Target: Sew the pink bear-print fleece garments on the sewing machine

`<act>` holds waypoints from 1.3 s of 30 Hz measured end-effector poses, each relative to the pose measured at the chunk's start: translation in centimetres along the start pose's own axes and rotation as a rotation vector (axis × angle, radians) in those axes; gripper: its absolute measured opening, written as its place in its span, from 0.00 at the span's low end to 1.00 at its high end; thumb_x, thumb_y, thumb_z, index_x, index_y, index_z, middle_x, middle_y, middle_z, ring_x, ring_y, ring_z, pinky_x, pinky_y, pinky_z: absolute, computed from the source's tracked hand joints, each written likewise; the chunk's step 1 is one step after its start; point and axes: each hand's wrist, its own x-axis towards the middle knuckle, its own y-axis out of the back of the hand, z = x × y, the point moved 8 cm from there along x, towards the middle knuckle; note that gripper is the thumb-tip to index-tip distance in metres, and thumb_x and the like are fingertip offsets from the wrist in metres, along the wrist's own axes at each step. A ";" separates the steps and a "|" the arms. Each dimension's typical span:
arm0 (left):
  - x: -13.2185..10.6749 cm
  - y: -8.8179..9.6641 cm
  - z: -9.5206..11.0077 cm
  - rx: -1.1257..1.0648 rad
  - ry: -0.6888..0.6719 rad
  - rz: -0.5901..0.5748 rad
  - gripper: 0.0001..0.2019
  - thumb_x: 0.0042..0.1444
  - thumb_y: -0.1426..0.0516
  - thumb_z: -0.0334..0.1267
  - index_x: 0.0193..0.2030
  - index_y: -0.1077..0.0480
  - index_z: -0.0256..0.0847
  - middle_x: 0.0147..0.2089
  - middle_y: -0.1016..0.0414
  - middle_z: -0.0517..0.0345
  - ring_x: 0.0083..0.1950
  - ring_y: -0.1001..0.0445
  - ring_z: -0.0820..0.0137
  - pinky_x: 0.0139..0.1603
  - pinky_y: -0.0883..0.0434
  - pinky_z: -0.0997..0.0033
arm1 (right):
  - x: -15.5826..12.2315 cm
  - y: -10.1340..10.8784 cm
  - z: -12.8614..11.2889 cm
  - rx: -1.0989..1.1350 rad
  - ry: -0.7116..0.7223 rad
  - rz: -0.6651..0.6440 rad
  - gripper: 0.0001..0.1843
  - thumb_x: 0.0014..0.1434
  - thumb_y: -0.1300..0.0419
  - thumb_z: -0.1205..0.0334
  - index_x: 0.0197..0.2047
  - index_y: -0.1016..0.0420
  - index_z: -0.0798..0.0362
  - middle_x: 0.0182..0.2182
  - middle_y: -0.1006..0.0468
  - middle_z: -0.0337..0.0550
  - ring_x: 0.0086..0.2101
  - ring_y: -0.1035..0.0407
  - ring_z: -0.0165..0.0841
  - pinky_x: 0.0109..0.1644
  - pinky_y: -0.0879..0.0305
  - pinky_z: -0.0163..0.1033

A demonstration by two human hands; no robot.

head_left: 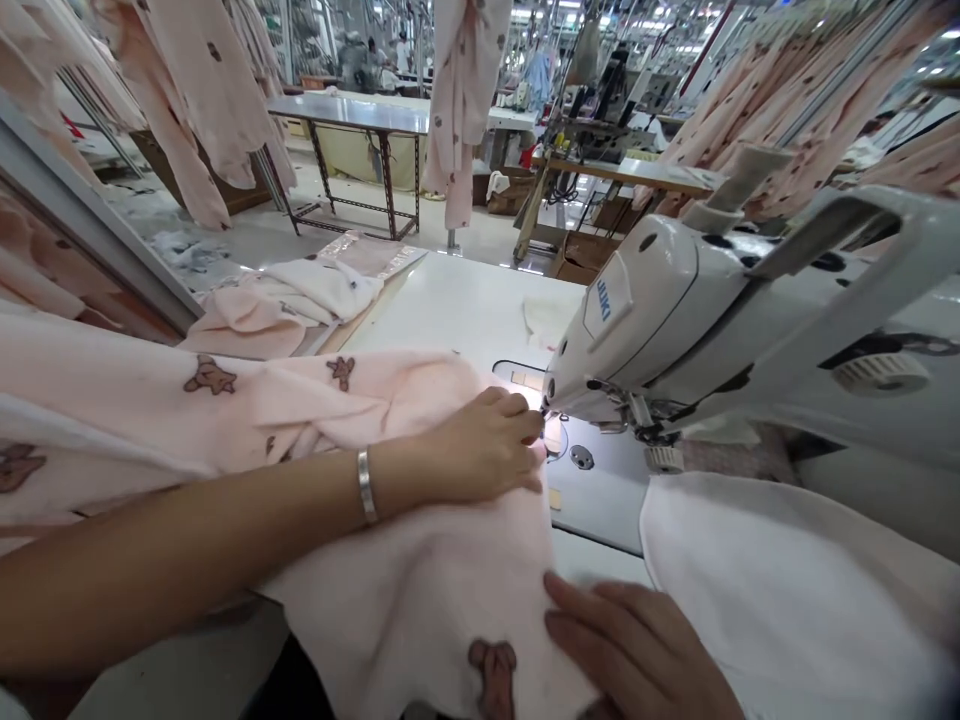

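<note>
Pale pink fleece fabric (420, 570) with brown bear prints lies across the sewing machine's bed and hangs over the front edge. My left hand (487, 445), a silver bracelet on its wrist, has curled fingers gripping the cloth close beside the needle area. The fingertips partly hide the presser foot and the stitching spot, which a small lamp lights. My right hand (637, 645) is nearer to me at the fabric's right edge. Its fingers are stretched out and touch that edge; its thumb is hard to make out. The white sewing machine (645, 310) stands to the right.
A white cloth piece (780, 590) lies right of my right hand. Folded pink and white pieces (292, 295) rest at the table's left. A metal rail (97, 210) slants along the left. Pink garments (202, 90) hang around, and a metal-topped table (360, 112) stands behind.
</note>
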 end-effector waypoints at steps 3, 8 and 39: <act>0.1 0.2 0.9 0.000 0.021 -0.093 0.13 0.63 0.51 0.38 0.35 0.27 0.38 0.40 0.28 0.51 0.45 0.33 0.63 0.53 0.41 0.56 | 0.8 -0.2 0.8 0.041 -0.081 0.001 0.12 0.59 0.48 0.69 0.44 0.28 0.54 0.46 0.22 0.43 0.40 0.31 0.33 0.43 0.36 0.40; -3.8 2.0 6.1 -0.151 0.232 -0.124 0.17 0.61 0.50 0.35 0.57 0.38 0.33 0.55 0.32 0.43 0.57 0.35 0.55 0.59 0.45 0.41 | 0.7 0.0 0.9 0.149 -0.125 0.066 0.13 0.61 0.48 0.74 0.47 0.29 0.56 0.39 0.21 0.41 0.37 0.33 0.31 0.40 0.38 0.38; -7.2 1.2 9.9 -0.178 0.155 -0.066 0.20 0.63 0.53 0.50 0.51 0.33 0.37 0.60 0.37 0.48 0.62 0.41 0.58 0.68 0.52 0.48 | -0.7 0.3 -1.7 0.186 0.015 0.015 0.09 0.56 0.39 0.71 0.42 0.26 0.58 0.45 0.22 0.47 0.42 0.32 0.37 0.41 0.34 0.43</act>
